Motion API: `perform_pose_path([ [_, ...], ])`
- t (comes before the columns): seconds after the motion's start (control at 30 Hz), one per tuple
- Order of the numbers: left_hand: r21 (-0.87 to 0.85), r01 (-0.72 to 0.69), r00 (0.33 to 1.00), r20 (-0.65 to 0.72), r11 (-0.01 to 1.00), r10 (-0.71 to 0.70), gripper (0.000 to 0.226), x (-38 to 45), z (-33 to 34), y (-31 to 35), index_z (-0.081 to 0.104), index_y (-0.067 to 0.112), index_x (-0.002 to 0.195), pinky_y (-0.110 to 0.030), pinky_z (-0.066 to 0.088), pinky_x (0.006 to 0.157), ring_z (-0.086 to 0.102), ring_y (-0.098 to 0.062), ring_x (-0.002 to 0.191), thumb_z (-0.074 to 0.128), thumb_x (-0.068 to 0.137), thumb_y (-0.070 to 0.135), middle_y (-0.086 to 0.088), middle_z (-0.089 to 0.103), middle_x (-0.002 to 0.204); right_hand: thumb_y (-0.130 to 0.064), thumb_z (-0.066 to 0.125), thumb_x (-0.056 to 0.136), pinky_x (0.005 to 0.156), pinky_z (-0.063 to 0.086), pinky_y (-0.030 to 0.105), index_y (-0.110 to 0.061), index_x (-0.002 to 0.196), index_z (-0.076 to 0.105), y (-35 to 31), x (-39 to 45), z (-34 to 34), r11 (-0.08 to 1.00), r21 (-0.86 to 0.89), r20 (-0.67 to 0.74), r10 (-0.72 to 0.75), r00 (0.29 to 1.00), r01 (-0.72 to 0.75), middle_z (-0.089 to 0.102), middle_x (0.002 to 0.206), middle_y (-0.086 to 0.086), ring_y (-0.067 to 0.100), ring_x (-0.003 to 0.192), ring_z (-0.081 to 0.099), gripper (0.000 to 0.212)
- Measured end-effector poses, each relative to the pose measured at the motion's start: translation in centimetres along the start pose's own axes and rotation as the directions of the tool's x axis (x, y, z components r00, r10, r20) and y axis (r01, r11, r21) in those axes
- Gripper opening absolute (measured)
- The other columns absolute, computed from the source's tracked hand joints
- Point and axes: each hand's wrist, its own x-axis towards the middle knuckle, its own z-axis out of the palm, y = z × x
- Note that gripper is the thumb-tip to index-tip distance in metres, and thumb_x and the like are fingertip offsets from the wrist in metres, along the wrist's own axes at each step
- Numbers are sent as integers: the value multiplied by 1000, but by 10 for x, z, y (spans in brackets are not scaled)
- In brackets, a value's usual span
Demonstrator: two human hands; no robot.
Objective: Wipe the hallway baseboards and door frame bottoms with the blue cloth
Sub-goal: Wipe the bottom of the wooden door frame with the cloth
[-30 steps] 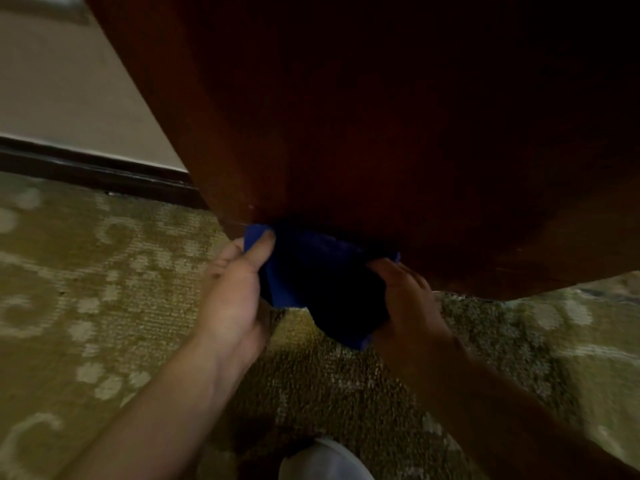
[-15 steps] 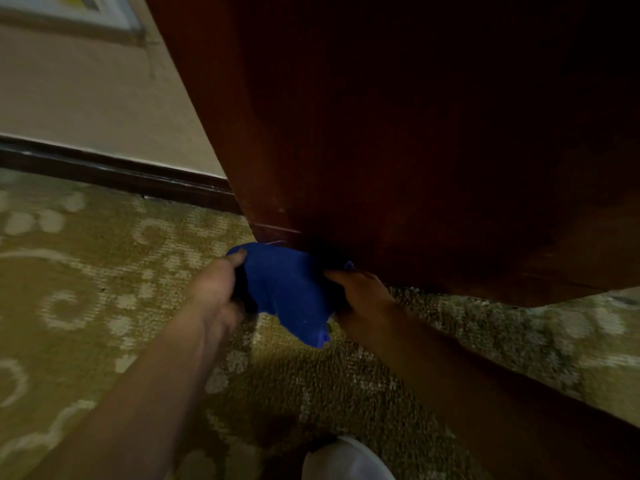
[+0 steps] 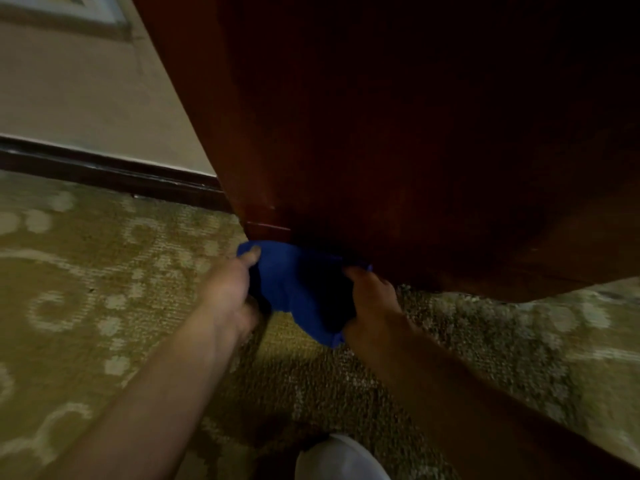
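Note:
The blue cloth [image 3: 294, 289] hangs bunched between both hands, just above the carpet, at the foot of the dark reddish wood door frame [image 3: 398, 150]. My left hand [image 3: 232, 289] pinches the cloth's left edge, thumb on top. On the cloth's right side my right hand [image 3: 372, 299] grips it close to the frame's bottom edge. A dark baseboard [image 3: 110, 171] runs along the beige wall to the left and meets the frame's corner.
Olive carpet with pale swirl patterns [image 3: 86, 306] covers the floor. A white shoe tip [image 3: 339, 459] shows at the bottom centre. A framed picture's lower edge [image 3: 69, 12] hangs on the wall at upper left.
The view has shifted so the frame corner sits further right. Both hands with the cloth have moved along the frame's bottom towards its left corner and drawn closer together.

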Motion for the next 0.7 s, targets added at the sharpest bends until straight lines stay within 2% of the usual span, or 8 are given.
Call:
perform_pose_path([
  [0.03,3,-43,999,20,999,43,15,-3,0,1,62,8,104,-27,56,48,73,-21,70,51,97,16,-11,73,96,-14,59,91,100,47,51,-14,92,62,-3,-2,-2,999,26,7,-25,1000,25,65,118,13,33,108,61,4],
  [0.13,-22,-337,938,81,941,337,26,-27,6,17,60,8,116,-37,58,81,71,-23,97,57,93,20,-8,73,108,-23,59,89,86,55,47,-20,112,64,-23,-26,-8,992,102,137,-91,986,77,68,114,6,29,104,64,23],
  [0.2,-63,-419,902,86,906,424,17,-43,10,29,61,16,108,-35,54,87,69,-18,96,58,92,22,-1,72,105,-24,59,90,72,56,38,-22,116,63,-38,-40,-17,983,152,234,-133,963,99,69,113,4,26,101,67,26],
  [0.3,-116,-413,901,89,903,424,4,-48,19,21,59,23,94,-31,53,87,68,-15,94,56,94,20,2,71,97,-17,52,95,70,56,35,-14,114,64,-35,-38,-19,988,129,270,-120,955,88,68,114,11,26,99,68,23],
  [0.37,-74,-370,927,33,926,373,8,-36,22,6,59,20,101,-30,57,81,68,-19,100,53,96,18,-2,71,104,-13,52,95,73,58,37,-11,118,62,-22,-21,-18,995,75,168,-79,983,67,66,117,15,28,101,67,24],
  [0.47,-48,-56,998,7,997,56,13,-24,23,-10,59,16,105,-32,56,52,69,-26,84,47,99,16,-9,70,98,-10,54,94,91,54,51,-6,113,62,-13,-4,-25,1000,30,-20,-5,1000,5,65,113,19,36,103,64,21],
  [0.53,-61,99,994,42,993,-97,11,-25,26,-15,60,16,98,-30,52,47,65,-22,75,49,99,16,-7,67,90,-11,56,92,93,52,52,-4,116,62,-17,-6,-31,1000,22,-109,-8,994,10,65,110,18,37,101,64,25],
  [0.7,-96,-47,964,255,994,70,16,-47,39,-12,65,21,106,-31,55,69,74,-17,85,55,94,18,0,76,95,-20,57,93,75,56,39,-16,101,64,-48,-33,-60,981,97,-107,-156,982,166,67,104,9,29,94,65,12],
])
